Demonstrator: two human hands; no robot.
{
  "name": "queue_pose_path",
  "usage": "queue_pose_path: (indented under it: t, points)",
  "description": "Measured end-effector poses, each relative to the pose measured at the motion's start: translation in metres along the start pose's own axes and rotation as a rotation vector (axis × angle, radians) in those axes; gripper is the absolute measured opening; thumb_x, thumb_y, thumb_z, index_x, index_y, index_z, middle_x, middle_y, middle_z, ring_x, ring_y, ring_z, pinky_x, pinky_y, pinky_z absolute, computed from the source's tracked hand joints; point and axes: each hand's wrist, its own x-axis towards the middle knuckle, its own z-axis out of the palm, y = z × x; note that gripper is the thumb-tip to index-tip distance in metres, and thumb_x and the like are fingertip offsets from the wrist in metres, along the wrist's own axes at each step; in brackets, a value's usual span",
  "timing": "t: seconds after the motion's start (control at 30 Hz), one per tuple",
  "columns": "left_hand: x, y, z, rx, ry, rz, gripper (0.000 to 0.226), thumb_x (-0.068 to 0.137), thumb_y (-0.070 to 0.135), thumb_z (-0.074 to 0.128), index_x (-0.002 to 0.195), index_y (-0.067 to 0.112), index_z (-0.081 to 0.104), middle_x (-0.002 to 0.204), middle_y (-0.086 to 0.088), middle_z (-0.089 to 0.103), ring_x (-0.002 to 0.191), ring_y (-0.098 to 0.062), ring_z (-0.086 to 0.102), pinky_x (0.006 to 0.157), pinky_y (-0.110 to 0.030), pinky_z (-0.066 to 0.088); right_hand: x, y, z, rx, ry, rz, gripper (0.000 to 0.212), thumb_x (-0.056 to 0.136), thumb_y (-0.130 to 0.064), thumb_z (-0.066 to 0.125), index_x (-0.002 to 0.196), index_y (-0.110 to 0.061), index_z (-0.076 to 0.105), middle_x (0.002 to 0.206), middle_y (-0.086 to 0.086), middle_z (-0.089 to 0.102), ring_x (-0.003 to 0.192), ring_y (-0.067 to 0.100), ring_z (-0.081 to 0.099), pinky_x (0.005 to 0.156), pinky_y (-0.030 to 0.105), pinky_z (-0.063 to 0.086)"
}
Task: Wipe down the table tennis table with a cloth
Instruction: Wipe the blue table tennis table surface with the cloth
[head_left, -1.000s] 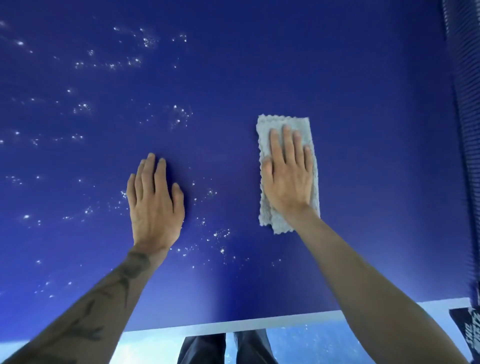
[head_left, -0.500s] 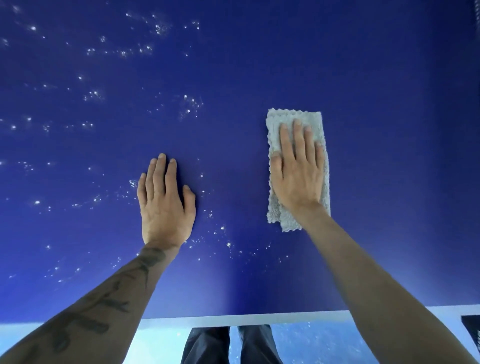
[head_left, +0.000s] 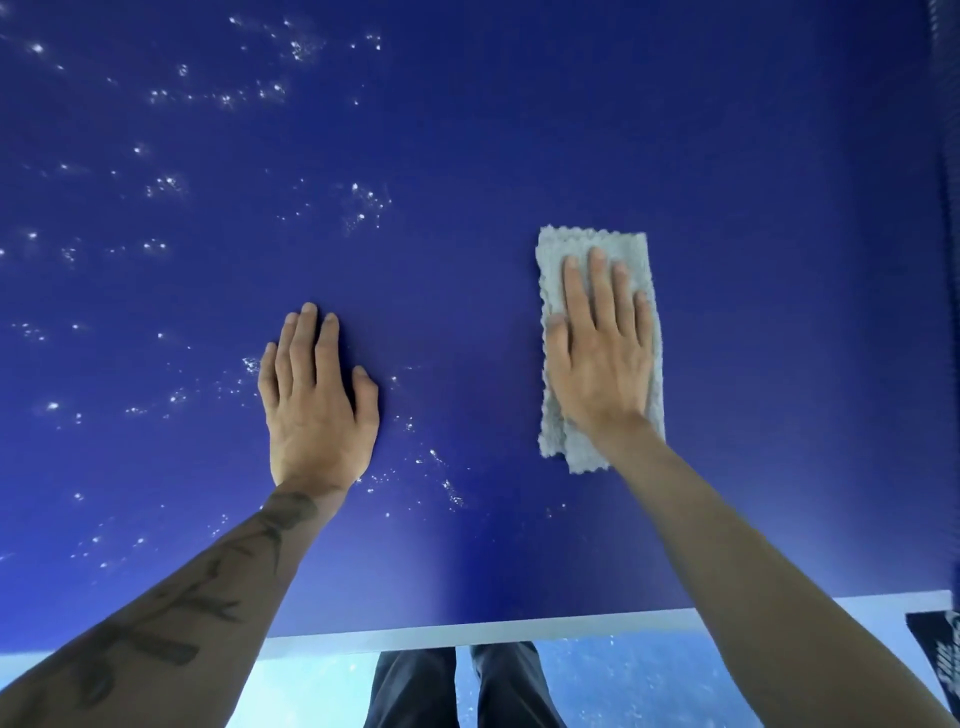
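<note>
The dark blue table tennis table (head_left: 779, 364) fills the view, with a white line along its near edge. A folded grey cloth (head_left: 556, 426) lies flat on it at centre right. My right hand (head_left: 602, 353) presses flat on the cloth, fingers straight and pointing away from me. My left hand (head_left: 317, 405) rests flat on the bare table to the left of the cloth, fingers together. White droplets or specks (head_left: 363, 202) are scattered over the left half of the table and between my hands.
The net (head_left: 948, 156) runs along the far right edge of the view. Below the table's near edge are my dark trouser legs (head_left: 457, 686) and a light blue floor (head_left: 311, 686).
My right hand has stayed flat on the cloth, which shifted only slightly on the table. The view has moved a little; the net slid out at the right and then back in.
</note>
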Motion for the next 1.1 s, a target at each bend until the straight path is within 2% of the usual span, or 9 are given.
queue_pose_path:
  t: [0.1, 0.3, 0.43, 0.53, 0.63, 0.77, 0.9, 1.0, 1.1]
  points:
    - [0.0, 0.0, 0.0, 0.005, -0.009, 0.0, 0.059, 0.103, 0.027, 0.038, 0.158, 0.004, 0.038, 0.17, -0.011, 0.03, 0.16, -0.03, 0.023, 0.131, -0.049, 0.015, 0.015, -0.043, 0.006, 0.029, 0.016, 0.002, 0.064, 0.109, -0.042, 0.02, 0.171, -0.025, 0.012, 0.179, 0.004, 0.007, 0.165, 0.028, 0.007, 0.133, 0.051, 0.007]
    - [0.0, -0.002, 0.0, 0.002, -0.016, 0.012, 0.06, 0.104, 0.03, 0.036, 0.159, 0.005, 0.036, 0.171, -0.011, 0.029, 0.16, -0.029, 0.021, 0.132, -0.046, 0.011, -0.067, -0.065, 0.03, 0.021, -0.048, -0.507, 0.063, 0.11, -0.036, 0.035, 0.17, -0.024, 0.02, 0.178, 0.001, 0.012, 0.165, 0.024, 0.009, 0.133, 0.049, 0.011]
    - [-0.001, -0.001, 0.0, 0.001, 0.0, 0.006, 0.058, 0.103, 0.028, 0.038, 0.157, 0.005, 0.037, 0.17, -0.011, 0.03, 0.159, -0.03, 0.022, 0.131, -0.049, 0.013, -0.058, 0.002, 0.014, -0.049, -0.022, -0.24, 0.062, 0.11, -0.039, 0.028, 0.17, -0.029, 0.015, 0.178, -0.001, 0.01, 0.165, 0.024, 0.01, 0.133, 0.049, 0.01]
    - [-0.001, 0.0, -0.001, -0.009, -0.006, 0.004, 0.058, 0.103, 0.027, 0.038, 0.157, 0.005, 0.038, 0.17, -0.011, 0.03, 0.159, -0.029, 0.022, 0.131, -0.049, 0.013, -0.025, 0.001, 0.006, -0.012, 0.019, -0.05, 0.062, 0.112, -0.042, 0.021, 0.171, -0.025, 0.013, 0.179, 0.003, 0.008, 0.165, 0.026, 0.007, 0.133, 0.05, 0.01]
    - [-0.002, 0.0, -0.001, -0.008, -0.013, 0.005, 0.059, 0.103, 0.028, 0.036, 0.158, 0.005, 0.037, 0.17, -0.011, 0.03, 0.16, -0.029, 0.021, 0.132, -0.048, 0.012, -0.024, -0.042, 0.016, 0.023, 0.022, -0.084, 0.063, 0.11, -0.041, 0.021, 0.17, -0.024, 0.015, 0.178, 0.005, 0.011, 0.164, 0.028, 0.01, 0.132, 0.052, 0.011]
    - [-0.002, 0.001, -0.003, -0.026, -0.013, 0.017, 0.058, 0.104, 0.028, 0.035, 0.157, 0.005, 0.037, 0.17, -0.012, 0.03, 0.16, -0.03, 0.021, 0.132, -0.049, 0.012, -0.085, -0.039, 0.026, -0.002, -0.024, -0.398, 0.059, 0.112, -0.037, 0.027, 0.17, -0.024, 0.022, 0.178, 0.003, 0.013, 0.165, 0.025, 0.011, 0.133, 0.05, 0.012]
    - [-0.004, 0.0, -0.006, -0.027, -0.016, 0.029, 0.056, 0.105, 0.025, 0.038, 0.157, 0.004, 0.037, 0.169, -0.013, 0.029, 0.16, -0.031, 0.021, 0.131, -0.049, 0.011, -0.086, 0.014, 0.011, -0.032, -0.019, -0.136, 0.06, 0.112, -0.041, 0.023, 0.17, -0.027, 0.017, 0.178, 0.0, 0.011, 0.165, 0.023, 0.007, 0.133, 0.049, 0.01]
    - [-0.005, 0.0, -0.007, -0.03, -0.019, 0.035, 0.054, 0.107, 0.023, 0.039, 0.157, 0.004, 0.037, 0.17, -0.013, 0.029, 0.16, -0.031, 0.02, 0.132, -0.049, 0.011, -0.056, 0.001, 0.007, 0.01, 0.018, 0.057, 0.063, 0.111, -0.042, 0.021, 0.171, -0.025, 0.013, 0.178, 0.004, 0.01, 0.165, 0.027, 0.007, 0.133, 0.05, 0.008]
    - [-0.007, -0.001, -0.008, -0.016, -0.011, 0.055, 0.053, 0.108, 0.023, 0.038, 0.157, 0.004, 0.038, 0.17, -0.013, 0.029, 0.159, -0.032, 0.023, 0.132, -0.048, 0.012, -0.059, -0.052, 0.02, 0.024, 0.029, -0.015, 0.063, 0.11, -0.042, 0.02, 0.171, -0.024, 0.013, 0.178, 0.005, 0.009, 0.165, 0.028, 0.009, 0.133, 0.051, 0.007]
